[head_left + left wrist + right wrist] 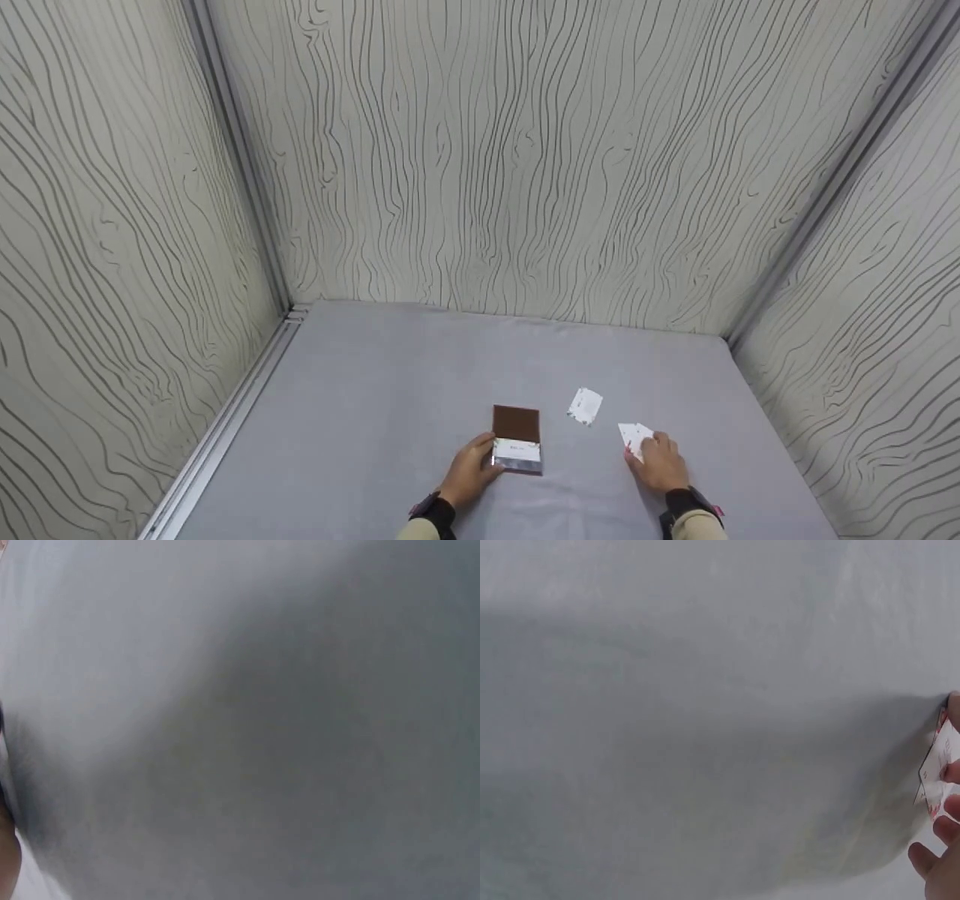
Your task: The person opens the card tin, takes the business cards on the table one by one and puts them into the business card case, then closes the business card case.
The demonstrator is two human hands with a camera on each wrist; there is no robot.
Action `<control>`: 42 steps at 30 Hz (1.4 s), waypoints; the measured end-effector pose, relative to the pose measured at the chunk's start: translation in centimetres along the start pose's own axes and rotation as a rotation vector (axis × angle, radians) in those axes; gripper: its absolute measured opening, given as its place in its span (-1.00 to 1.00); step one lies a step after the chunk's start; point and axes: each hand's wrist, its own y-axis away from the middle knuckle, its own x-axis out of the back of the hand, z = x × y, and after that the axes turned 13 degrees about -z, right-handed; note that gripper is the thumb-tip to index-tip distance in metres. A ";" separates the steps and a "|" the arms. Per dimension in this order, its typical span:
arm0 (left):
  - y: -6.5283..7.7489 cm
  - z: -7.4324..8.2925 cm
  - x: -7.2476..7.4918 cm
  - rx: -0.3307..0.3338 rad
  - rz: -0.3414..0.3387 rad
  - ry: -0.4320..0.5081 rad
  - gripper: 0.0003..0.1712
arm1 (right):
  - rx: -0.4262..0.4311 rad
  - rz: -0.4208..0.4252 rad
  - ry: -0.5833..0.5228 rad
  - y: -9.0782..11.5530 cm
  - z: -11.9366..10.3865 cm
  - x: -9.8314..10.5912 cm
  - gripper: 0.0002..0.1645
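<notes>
My left hand (469, 471) grips the left edge of an opened brown card holder (516, 424), thumb at the lower part and fingers higher up. A white card (517, 449) lies across the holder's lower half, above a greyish clear strip. To the right, my right hand (664, 463) holds a few white printed cards (632, 433), slightly fanned. In the right wrist view these cards (936, 765) sit between the fingers at the right edge. Between both hands and farther back, a loose white card (586, 406) lies flat. The left wrist view catches only a sliver of the left hand (7, 859).
A grey cloth (375, 390) covers the table, with light wrinkles near the front. Wood-grain patterned panels (480, 165) rise at the back and both sides. A metal rail (225, 424) runs along the table's left edge.
</notes>
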 end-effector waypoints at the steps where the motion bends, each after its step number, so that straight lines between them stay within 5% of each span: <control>1: 0.0 0.0 0.0 0.008 -0.005 0.002 -0.48 | 0.001 -0.008 -0.008 0.0 0.0 0.1 -0.45; 22: 0.0 0.2 0.0 0.042 -0.032 0.025 -0.48 | -0.146 -0.115 -0.061 0.6 1.1 1.1 0.11; 31: -0.1 0.2 0.1 0.066 -0.040 0.024 -0.46 | -0.094 -0.005 -0.069 0.8 1.6 1.3 0.11; 42: -0.2 0.0 0.0 0.064 -0.029 0.022 -0.46 | 0.089 0.043 -0.211 1.1 1.8 1.8 -0.50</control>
